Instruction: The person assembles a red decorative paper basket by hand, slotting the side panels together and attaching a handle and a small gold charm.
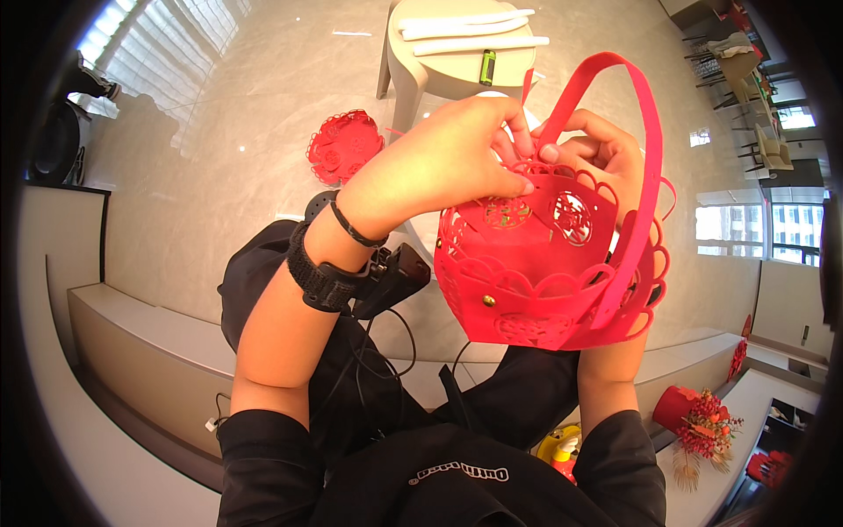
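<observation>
While left hand [483, 145] pinches scalloped rim [562, 180] | right hand [608, 151] pinches flat handle [651, 140] | red thin-sheet basket [549, 246]: faceted, lattice-cut

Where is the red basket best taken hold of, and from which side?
Probably by its near scalloped wall, from the person's side: that edge is exposed and free. The left grip and right grip crowd the far rim, where fastening of the handle is unclear.

Left hand [479, 140] and right hand [612, 156] on a red basket [537, 253], seemingly by its handle [651, 132]
</observation>
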Action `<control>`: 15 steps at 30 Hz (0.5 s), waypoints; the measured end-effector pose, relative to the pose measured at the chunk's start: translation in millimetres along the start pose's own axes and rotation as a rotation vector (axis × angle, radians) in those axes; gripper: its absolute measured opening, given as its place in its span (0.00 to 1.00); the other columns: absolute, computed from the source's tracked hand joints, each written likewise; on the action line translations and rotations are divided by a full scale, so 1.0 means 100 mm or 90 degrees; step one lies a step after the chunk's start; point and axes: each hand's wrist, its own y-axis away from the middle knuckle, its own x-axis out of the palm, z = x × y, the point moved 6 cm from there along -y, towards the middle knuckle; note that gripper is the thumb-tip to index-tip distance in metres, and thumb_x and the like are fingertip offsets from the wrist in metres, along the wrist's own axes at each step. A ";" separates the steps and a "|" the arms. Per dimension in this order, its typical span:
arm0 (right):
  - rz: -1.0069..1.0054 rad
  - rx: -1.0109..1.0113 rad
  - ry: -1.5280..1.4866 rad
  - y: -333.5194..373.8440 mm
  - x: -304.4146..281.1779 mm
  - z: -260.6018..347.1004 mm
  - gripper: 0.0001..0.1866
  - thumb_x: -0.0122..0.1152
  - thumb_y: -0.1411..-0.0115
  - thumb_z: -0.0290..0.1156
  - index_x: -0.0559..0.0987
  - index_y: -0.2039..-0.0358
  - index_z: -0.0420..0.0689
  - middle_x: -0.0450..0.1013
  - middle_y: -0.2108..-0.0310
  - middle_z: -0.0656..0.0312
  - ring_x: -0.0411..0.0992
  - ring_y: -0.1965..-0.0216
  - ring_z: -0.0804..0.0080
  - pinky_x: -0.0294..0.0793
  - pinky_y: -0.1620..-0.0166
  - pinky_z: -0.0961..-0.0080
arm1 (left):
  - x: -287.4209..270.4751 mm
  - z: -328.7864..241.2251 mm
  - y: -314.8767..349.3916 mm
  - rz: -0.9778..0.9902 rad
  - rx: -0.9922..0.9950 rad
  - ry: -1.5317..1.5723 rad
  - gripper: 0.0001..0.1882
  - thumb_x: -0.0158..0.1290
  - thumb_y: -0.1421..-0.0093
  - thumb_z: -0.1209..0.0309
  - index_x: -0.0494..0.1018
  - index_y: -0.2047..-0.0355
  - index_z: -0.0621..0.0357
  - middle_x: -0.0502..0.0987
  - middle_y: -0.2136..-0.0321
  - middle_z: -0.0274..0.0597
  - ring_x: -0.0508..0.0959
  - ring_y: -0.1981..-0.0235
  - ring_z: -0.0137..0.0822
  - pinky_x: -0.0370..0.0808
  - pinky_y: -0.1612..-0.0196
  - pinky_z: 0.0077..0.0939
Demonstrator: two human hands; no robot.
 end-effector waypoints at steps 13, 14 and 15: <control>-0.038 -0.159 0.061 0.22 -0.15 0.45 0.09 0.68 0.44 0.21 0.79 0.64 0.34 0.80 0.67 0.59 0.77 0.66 0.79 0.76 0.60 0.81 | -0.10 -0.50 0.15 -0.180 0.284 -0.191 0.08 0.64 0.50 0.78 0.79 0.68 0.63 0.81 0.73 0.40 0.80 0.72 0.32 0.76 0.66 0.21; -0.066 -0.187 0.047 0.30 -0.15 0.54 0.08 0.67 0.44 0.21 0.79 0.65 0.34 0.80 0.67 0.58 0.78 0.65 0.78 0.76 0.59 0.81 | -0.07 -0.63 0.21 -0.219 0.346 -0.271 0.08 0.64 0.51 0.78 0.79 0.68 0.62 0.81 0.72 0.41 0.80 0.71 0.35 0.76 0.66 0.22; -0.071 -0.220 0.013 0.36 -0.14 0.62 0.06 0.65 0.44 0.17 0.80 0.64 0.34 0.80 0.66 0.58 0.79 0.63 0.76 0.78 0.59 0.78 | -0.04 -0.78 0.30 -0.260 0.409 -0.352 0.09 0.63 0.51 0.79 0.79 0.68 0.62 0.81 0.71 0.41 0.81 0.71 0.37 0.76 0.66 0.23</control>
